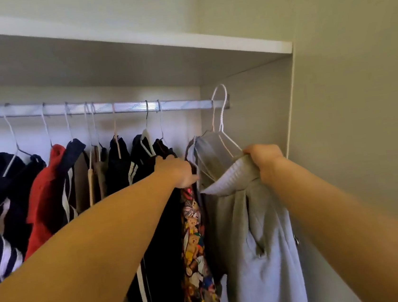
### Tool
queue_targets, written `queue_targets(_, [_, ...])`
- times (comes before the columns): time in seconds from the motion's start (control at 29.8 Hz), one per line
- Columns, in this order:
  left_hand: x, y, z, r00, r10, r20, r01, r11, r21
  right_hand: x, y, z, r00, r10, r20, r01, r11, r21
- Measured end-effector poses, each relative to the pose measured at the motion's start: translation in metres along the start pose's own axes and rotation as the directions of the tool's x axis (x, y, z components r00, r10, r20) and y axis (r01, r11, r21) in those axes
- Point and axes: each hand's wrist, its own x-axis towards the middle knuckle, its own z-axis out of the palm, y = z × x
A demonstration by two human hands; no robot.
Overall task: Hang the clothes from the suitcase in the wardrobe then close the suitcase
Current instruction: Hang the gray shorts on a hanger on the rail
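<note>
A grey hooded garment (259, 231) hangs from a white wire hanger (221, 113), whose hook sits at the right end of the wardrobe rail (126, 107). My right hand (266, 160) grips the garment's ribbed edge together with the hanger's right shoulder. My left hand (179, 171) is closed on the hanger's left side, pressed against the dark clothes beside it. The suitcase is out of view.
Several garments hang along the rail: a bear-print piece (195, 245), dark striped tops (141, 157), a red top (41, 193). A white shelf (180, 41) runs above the rail. The wardrobe's side panel (257, 109) stands close on the right.
</note>
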Motion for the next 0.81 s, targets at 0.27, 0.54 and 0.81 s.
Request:
queue_targets(0.27, [0.015,-0.032,0.003,0.944,-0.053,-0.325,-0.056,0.947,-0.316,0.026,-0.033,0.043,0.999,-0.027,0.021,0.026,0.999,0.037])
queue_targets(0.54, [0.019,-0.057,0.016,0.954,-0.09,-0.286,-0.081,0.841,-0.534,0.033,-0.025,0.088,0.991,0.011,0.131,-0.007,0.999,-0.032])
queue_targets(0.81, [0.017,-0.052,0.026,0.951,-0.131,-0.279,-0.026,0.868,-0.496,0.031,0.003,0.109,0.991,0.028,0.134,-0.007,0.988,-0.155])
